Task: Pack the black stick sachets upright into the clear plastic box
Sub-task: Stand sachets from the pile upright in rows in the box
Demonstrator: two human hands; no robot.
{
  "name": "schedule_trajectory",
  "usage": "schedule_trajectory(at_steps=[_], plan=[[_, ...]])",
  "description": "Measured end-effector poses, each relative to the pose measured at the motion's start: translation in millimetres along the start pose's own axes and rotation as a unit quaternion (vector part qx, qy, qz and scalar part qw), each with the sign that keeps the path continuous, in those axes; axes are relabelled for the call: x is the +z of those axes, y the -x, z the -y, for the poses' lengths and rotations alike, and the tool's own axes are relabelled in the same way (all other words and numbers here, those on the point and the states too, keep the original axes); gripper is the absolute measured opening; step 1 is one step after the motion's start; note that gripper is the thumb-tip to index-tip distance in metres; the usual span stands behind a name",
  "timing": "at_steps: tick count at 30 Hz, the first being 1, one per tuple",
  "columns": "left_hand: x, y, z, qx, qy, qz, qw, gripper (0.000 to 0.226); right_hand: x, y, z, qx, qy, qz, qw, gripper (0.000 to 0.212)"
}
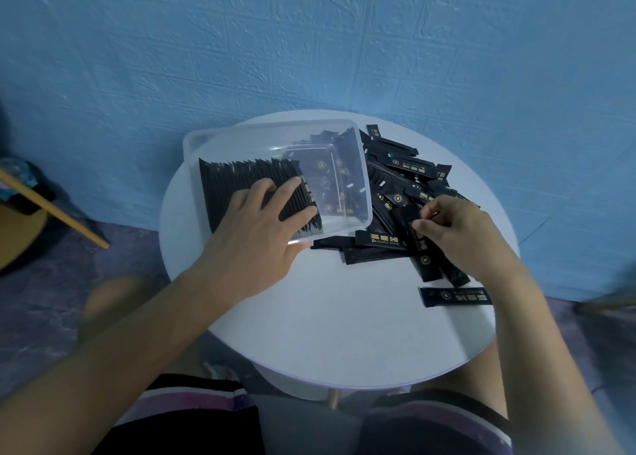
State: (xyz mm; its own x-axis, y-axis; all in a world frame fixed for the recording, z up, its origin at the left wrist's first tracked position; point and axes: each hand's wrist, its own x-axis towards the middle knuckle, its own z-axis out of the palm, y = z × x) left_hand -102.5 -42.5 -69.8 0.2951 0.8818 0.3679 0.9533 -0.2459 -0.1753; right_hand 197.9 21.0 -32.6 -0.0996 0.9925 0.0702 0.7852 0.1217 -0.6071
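A clear plastic box (pixel 361 165) stands tilted on the round white table (pixel 337 327), propped on a heap of loose black stick sachets (pixel 406 179). A row of packed sachets (pixel 241 176) stands on edge in the box's left half. My left hand (pixel 261 227) reaches into the box, its straight fingers pressing against that row. To the right, my right hand (pixel 454 231) rests on the loose heap and pinches a sachet (pixel 418 238) between thumb and fingers. One single sachet (pixel 454 296) lies apart near the table's right front.
A blue textured wall (pixel 309 41) rises right behind the table. A wooden stick (pixel 51 207) and a dark object lie on the floor at the left. My knees sit under the table's near edge.
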Motion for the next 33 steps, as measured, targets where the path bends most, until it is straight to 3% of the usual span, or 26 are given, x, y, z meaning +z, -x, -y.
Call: schedule_trajectory(at_steps=[5, 13, 17, 20, 23, 26, 29, 33], plan=[[0.2, -0.3, 0.2, -0.004, -0.006, 0.004, 1.0, 0.05, 8.6, 4.5, 7.4, 0.015, 0.085, -0.023, 0.996, 0.021], [-0.5, 0.1, -0.7, -0.003, -0.016, 0.008, 1.0, 0.051, 15.6, 1.7, 7.9, 0.034, 0.048, 0.01, 0.998, 0.031], [-0.9, 0.8, -1.1, -0.004, -0.017, 0.007, 1.0, 0.051, 15.6, -5.7, 6.6, 0.032, -0.031, 0.016, 0.999, 0.018], [-0.2, 1.1, -1.5, -0.004, -0.019, 0.008, 1.0, 0.051, 11.9, -8.1, 8.2, 0.023, -0.123, 0.01, 0.992, 0.031], [0.1, 1.2, -2.0, -0.006, -0.018, 0.007, 1.0, 0.051, 1.3, -5.6, 18.8, 0.023, -0.233, -0.025, 0.972, 0.017], [0.0, 1.5, -3.1, -0.006, -0.015, 0.004, 1.0, 0.05, -10.3, -0.7, 38.5, -0.008, -0.275, -0.07, 0.959, 0.011], [-0.2, 2.2, -4.7, -0.008, -0.015, 0.004, 1.0, 0.05, -6.5, 0.3, 65.4, -0.053, -0.29, -0.066, 0.953, 0.014], [-1.1, 3.6, -8.4, -0.013, -0.015, 0.0, 1.0, 0.051, 23.7, -2.6, 103.2, -0.153, -0.157, -0.053, 0.974, 0.02]])
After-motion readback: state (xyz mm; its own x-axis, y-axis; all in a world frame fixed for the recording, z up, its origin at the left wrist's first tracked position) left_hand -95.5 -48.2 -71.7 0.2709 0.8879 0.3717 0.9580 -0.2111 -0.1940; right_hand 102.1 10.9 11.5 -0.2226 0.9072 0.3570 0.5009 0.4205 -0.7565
